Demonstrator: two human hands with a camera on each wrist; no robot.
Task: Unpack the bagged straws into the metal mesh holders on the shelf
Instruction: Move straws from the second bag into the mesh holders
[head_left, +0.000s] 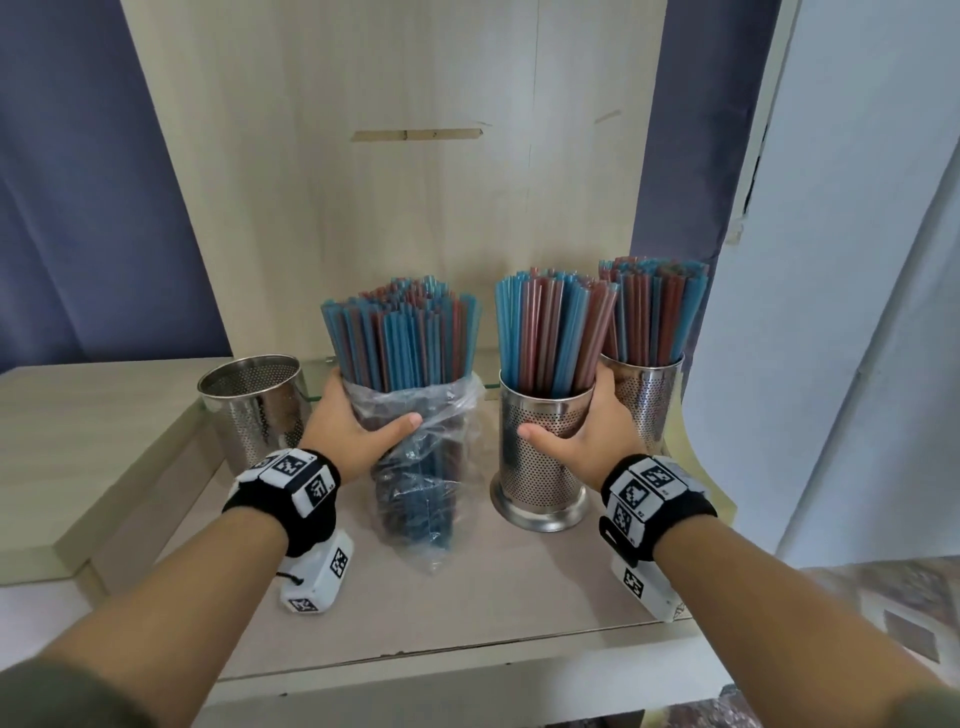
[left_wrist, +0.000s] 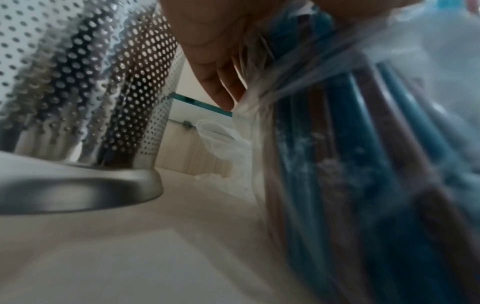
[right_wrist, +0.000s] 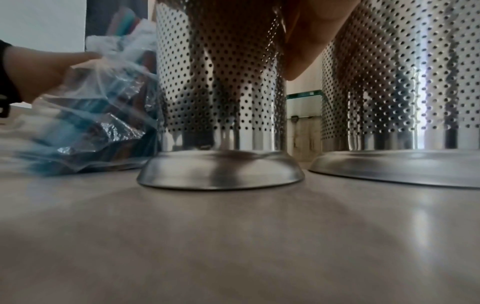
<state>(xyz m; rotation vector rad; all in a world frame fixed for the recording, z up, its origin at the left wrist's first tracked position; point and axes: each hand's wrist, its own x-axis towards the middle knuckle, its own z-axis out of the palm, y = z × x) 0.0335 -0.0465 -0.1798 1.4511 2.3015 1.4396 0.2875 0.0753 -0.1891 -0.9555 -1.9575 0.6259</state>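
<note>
Straws (head_left: 402, 338) in blue and red stand upright in a clear plastic bag (head_left: 421, 467) on the shelf (head_left: 467, 613), their tops fanning out above the bag's rolled-down mouth. The left hand (head_left: 353, 421) wraps round the bag just below that mouth, thumb across the front, which seems meant to keep the loose bundle standing and gathered, since the thin plastic alone would let it slump. In the left wrist view the fingers (left_wrist: 221, 82) press against the crinkled plastic.

Right beside the bag stands a filled holder (head_left: 545, 452), a perforated steel cup packed with straws. The right hand (head_left: 587, 426) curls round its upper wall, thumb in front, probably steadying it or about to slide it aside; the right wrist view shows its flared base (right_wrist: 221, 170) flat on the shelf. A second full holder (head_left: 644, 400) sits just behind to the right, close to the first.

An empty holder (head_left: 254, 405) waits at the left, next to the bagged bundle and near the left hand. Judging by this layout, two holders are done, and the remaining straws likely belong in the empty one, so the bag is kept within easy reach of it.
</note>
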